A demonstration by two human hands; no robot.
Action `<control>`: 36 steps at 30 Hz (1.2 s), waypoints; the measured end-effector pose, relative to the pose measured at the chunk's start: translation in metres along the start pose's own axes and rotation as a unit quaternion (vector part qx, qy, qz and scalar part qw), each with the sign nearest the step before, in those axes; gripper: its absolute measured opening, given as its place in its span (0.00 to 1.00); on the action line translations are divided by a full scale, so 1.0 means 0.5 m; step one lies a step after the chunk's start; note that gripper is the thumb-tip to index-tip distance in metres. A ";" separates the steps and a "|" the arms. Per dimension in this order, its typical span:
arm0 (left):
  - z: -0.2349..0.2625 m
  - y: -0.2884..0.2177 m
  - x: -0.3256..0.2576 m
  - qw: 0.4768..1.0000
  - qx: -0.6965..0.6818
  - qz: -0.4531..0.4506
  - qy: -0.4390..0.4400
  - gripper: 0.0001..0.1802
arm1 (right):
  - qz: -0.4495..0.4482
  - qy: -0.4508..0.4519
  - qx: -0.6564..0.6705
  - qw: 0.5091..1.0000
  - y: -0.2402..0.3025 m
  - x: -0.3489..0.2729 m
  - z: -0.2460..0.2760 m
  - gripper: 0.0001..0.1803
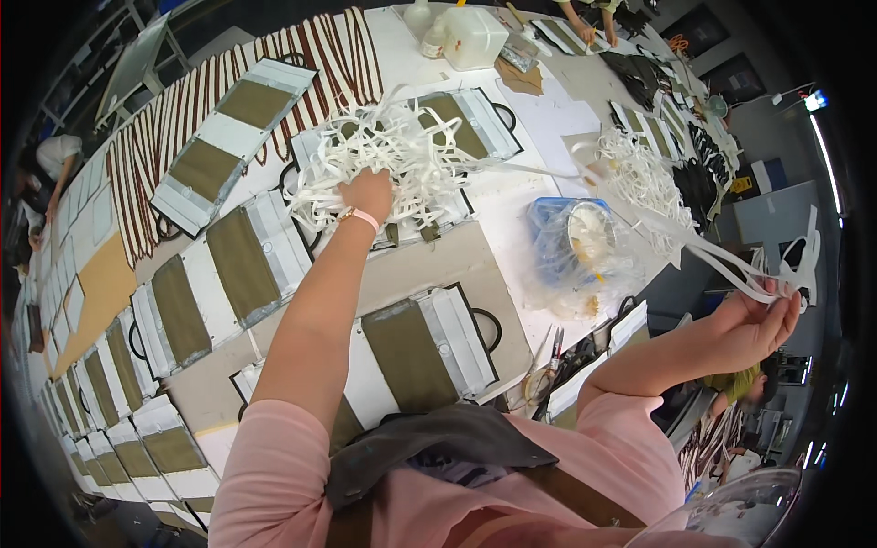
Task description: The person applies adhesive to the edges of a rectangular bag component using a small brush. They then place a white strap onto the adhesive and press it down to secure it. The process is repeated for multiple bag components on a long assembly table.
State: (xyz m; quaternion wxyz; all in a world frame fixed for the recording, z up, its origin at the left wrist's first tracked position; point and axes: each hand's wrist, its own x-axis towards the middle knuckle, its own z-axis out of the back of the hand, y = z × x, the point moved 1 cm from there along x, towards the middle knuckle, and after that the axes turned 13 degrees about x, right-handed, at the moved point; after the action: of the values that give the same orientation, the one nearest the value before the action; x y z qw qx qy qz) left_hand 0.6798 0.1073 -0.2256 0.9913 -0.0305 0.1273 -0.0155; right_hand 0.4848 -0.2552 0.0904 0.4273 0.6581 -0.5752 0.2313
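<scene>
While strips (384, 160) underlie left hand (367, 194), tangled

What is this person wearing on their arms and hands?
Both hands are bare, with no gloves. The left hand has a thin pink band round the wrist. The right hand shows nothing on the wrist. Short pink sleeves cover only the upper arms, leaving both forearms uncovered.
</scene>
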 end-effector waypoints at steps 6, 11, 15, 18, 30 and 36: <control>0.073 -0.027 -0.068 0.998 0.049 -0.018 -0.022 0.32 | -0.175 0.096 -0.021 0.980 -0.072 -0.140 -0.115 0.18; 0.236 -0.114 -0.243 0.784 -0.508 -0.322 0.152 0.39 | -0.408 0.042 0.066 0.909 -0.120 -0.271 -0.133 0.23; 0.297 -0.127 -0.310 0.666 -0.633 -0.323 0.226 0.36 | -0.514 0.003 0.148 0.845 -0.148 -0.323 -0.146 0.18; 0.302 -0.120 -0.305 0.726 -0.581 -0.305 0.205 0.30 | -0.567 0.043 0.132 0.812 -0.165 -0.337 -0.123 0.12; 0.323 -0.100 -0.261 0.641 -0.730 -0.216 0.096 0.12 | -0.516 0.039 0.178 0.837 -0.167 -0.312 -0.086 0.04; 0.348 0.059 -0.113 0.558 -0.819 -0.092 -0.095 0.10 | -0.386 -0.032 0.300 0.872 -0.125 -0.142 0.068 0.06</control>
State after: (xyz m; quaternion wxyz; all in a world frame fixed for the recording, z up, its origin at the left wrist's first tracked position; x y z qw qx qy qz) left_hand 0.6701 0.1485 -0.0451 0.5388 -0.8423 -0.0132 0.0072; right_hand 0.5216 -0.2454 -0.0026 0.2458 0.9314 -0.1915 0.1880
